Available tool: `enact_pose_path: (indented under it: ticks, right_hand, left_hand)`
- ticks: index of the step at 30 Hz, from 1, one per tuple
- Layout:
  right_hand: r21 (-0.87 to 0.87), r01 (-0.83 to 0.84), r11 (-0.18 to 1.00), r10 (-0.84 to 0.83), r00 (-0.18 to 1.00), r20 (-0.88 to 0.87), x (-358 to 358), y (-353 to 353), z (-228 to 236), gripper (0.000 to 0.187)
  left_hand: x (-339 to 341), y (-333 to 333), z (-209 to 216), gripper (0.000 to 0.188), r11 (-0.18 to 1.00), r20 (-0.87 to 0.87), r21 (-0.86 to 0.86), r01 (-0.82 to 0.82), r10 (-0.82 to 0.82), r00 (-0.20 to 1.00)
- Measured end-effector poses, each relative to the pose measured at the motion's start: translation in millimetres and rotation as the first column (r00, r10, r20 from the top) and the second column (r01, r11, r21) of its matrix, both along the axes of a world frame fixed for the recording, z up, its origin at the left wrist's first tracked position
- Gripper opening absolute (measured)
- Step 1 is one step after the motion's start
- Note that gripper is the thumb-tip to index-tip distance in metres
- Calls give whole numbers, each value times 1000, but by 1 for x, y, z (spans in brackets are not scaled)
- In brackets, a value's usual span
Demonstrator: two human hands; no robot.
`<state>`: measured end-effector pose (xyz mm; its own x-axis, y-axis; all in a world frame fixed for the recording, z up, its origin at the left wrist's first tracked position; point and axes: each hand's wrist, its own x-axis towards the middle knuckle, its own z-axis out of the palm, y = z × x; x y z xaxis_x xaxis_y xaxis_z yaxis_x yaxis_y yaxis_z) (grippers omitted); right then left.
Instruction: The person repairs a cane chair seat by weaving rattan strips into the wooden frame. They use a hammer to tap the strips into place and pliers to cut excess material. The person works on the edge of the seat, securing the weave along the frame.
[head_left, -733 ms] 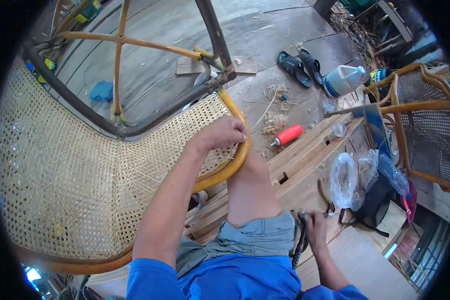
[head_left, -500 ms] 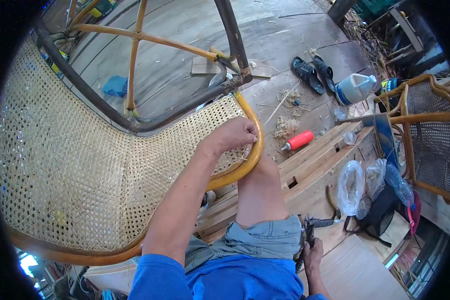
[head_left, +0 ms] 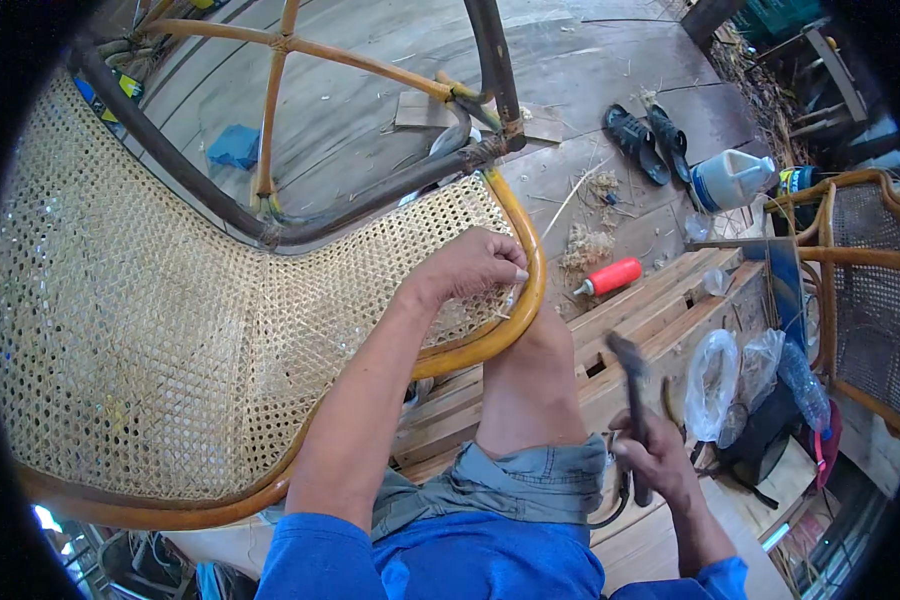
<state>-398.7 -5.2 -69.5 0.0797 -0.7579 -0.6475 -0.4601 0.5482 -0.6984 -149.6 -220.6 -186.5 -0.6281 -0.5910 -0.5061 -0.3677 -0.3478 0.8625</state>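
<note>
The chair's woven cane seat (head_left: 170,330) spreads across my left side, edged by a yellow-brown rattan rim (head_left: 532,285). My left hand (head_left: 470,264) rests on the cane by that rim, thumb and fingers pinched together. Whatever the pinch holds is too small to make out. A short pale strand end (head_left: 511,298) sticks up from the weave just under the fingers. At my right side, over the wooden boards, my right hand (head_left: 660,452) is closed round a dark hammer (head_left: 634,385), its head pointing up and away from me.
Long wooden beams (head_left: 610,335) lie beyond my bare knee. Past them are a red squeeze bottle (head_left: 610,276), black sandals (head_left: 638,143) and a white jug (head_left: 730,180). Plastic bags (head_left: 711,385) and a second rattan chair (head_left: 855,270) stand to the right.
My right hand has come up and forward from beside my hip, now with the hammer raised in it. My left hand stays at the rim. The view has shifted slightly.
</note>
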Motion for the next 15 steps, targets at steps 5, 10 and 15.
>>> enact_pose_path:
  ticks: [5,10,15]
  right_hand:
    - [-49,-239,970,228,959,-168,20,-53,-8,27]
    - [34,-366,930,366,912,-184,37,-90,3,32]
    - [12,-503,864,479,815,-325,53,-103,10,36]
  left_hand:
    - [-5,-1,6,12,998,13,-46,29,-29,1000]
    - [-1,-1,-4,11,1000,-103,-26,3,-6,995]
    - [-1,-2,-4,12,1000,-66,-18,7,-8,998]
